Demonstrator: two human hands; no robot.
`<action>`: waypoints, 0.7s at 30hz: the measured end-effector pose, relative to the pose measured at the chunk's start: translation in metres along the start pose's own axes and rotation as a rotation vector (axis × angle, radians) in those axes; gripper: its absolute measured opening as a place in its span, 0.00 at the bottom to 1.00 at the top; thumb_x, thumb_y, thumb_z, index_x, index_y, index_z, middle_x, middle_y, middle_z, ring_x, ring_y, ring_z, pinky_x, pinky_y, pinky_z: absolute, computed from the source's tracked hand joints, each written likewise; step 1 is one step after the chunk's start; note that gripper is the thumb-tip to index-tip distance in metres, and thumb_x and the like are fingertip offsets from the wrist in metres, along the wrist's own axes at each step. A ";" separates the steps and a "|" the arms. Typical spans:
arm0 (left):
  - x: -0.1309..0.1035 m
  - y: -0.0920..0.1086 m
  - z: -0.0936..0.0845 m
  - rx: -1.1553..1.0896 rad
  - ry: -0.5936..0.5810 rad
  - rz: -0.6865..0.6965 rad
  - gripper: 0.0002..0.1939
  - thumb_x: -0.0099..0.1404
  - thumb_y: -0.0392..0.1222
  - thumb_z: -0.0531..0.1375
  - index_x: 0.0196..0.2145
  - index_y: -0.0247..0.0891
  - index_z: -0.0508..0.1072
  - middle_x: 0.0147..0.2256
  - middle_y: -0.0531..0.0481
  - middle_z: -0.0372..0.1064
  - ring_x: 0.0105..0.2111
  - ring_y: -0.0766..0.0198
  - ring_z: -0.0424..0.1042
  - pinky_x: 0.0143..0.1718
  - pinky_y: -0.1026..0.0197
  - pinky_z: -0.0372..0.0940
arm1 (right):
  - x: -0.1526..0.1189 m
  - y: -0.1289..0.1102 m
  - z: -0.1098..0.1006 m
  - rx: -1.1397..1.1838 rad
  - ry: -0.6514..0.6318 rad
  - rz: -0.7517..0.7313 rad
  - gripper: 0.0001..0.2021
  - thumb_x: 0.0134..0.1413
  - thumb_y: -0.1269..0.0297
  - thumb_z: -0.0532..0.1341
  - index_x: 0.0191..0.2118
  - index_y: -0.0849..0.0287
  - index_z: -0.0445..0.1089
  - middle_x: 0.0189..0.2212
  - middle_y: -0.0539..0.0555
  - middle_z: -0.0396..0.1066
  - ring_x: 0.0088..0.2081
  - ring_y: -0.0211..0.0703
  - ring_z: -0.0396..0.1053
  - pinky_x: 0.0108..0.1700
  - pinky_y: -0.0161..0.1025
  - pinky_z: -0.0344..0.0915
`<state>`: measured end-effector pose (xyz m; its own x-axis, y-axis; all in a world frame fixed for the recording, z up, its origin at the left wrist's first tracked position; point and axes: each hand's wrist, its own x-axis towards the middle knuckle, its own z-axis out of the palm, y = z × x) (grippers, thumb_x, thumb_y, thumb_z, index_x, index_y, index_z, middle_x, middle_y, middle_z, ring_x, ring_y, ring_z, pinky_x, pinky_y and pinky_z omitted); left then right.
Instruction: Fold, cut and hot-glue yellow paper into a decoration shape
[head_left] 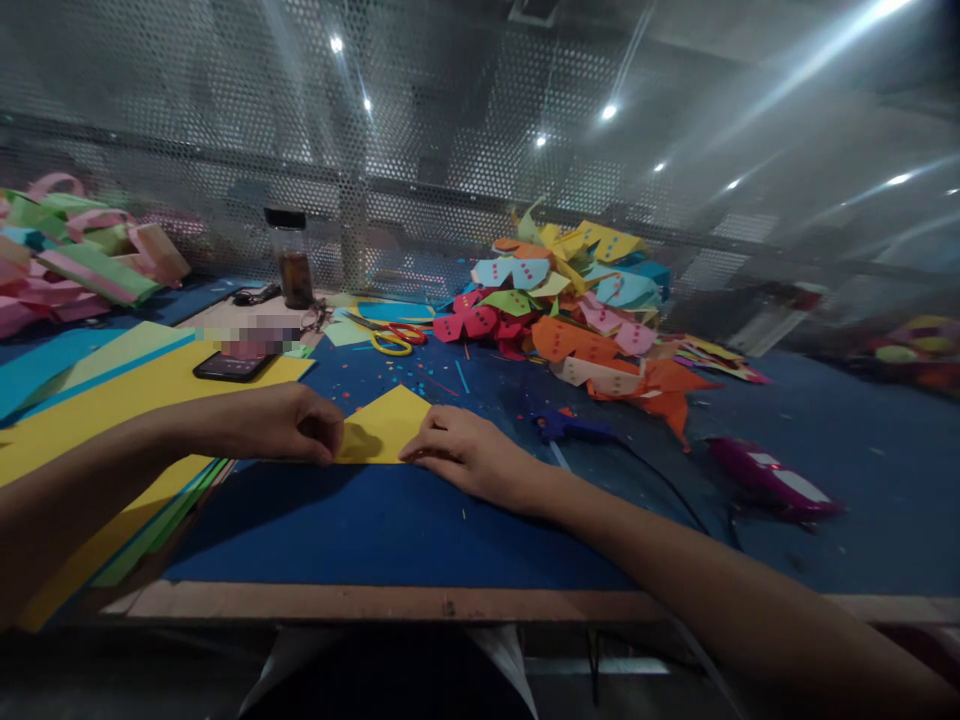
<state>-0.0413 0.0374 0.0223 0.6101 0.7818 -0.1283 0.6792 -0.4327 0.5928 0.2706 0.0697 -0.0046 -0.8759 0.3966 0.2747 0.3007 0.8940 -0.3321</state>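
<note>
A yellow paper (382,425) with a pointed top lies on the blue table surface, its straight lower edge towards me. At its lower left corner is my left hand (296,425), fingers curled and pressed together on the paper. My right hand (461,450) pinches the lower right corner between thumb and fingers. A shadow falls on the paper between the two hands. Two pairs of scissors, one with yellow handles (391,344) and one with red handles (409,332), lie beyond the paper.
Large coloured sheets (82,420) and a phone (234,362) lie left, near a bottle (292,262). Paper shapes (577,335) are piled behind right. A blue glue gun (574,427) with a cable and a purple object (772,480) lie right. Paper strips (97,255) fill the far left.
</note>
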 end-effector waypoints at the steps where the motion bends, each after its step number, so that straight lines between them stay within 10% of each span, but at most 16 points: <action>1: 0.000 0.002 -0.001 -0.003 -0.019 -0.031 0.06 0.64 0.42 0.63 0.33 0.39 0.80 0.28 0.51 0.75 0.27 0.62 0.71 0.27 0.64 0.62 | 0.000 0.000 0.000 -0.002 -0.003 0.000 0.09 0.71 0.68 0.61 0.48 0.55 0.79 0.42 0.56 0.72 0.44 0.44 0.70 0.47 0.39 0.65; 21: -0.005 0.009 -0.005 0.029 -0.048 -0.140 0.04 0.59 0.36 0.62 0.33 0.39 0.77 0.30 0.52 0.75 0.30 0.61 0.71 0.30 0.63 0.62 | 0.000 0.000 -0.001 0.017 -0.012 0.012 0.09 0.71 0.67 0.61 0.49 0.56 0.79 0.43 0.56 0.72 0.46 0.45 0.70 0.48 0.40 0.66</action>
<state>-0.0402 0.0319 0.0329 0.5267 0.8133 -0.2470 0.7703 -0.3338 0.5434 0.2711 0.0696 -0.0037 -0.8766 0.4047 0.2602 0.3049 0.8856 -0.3504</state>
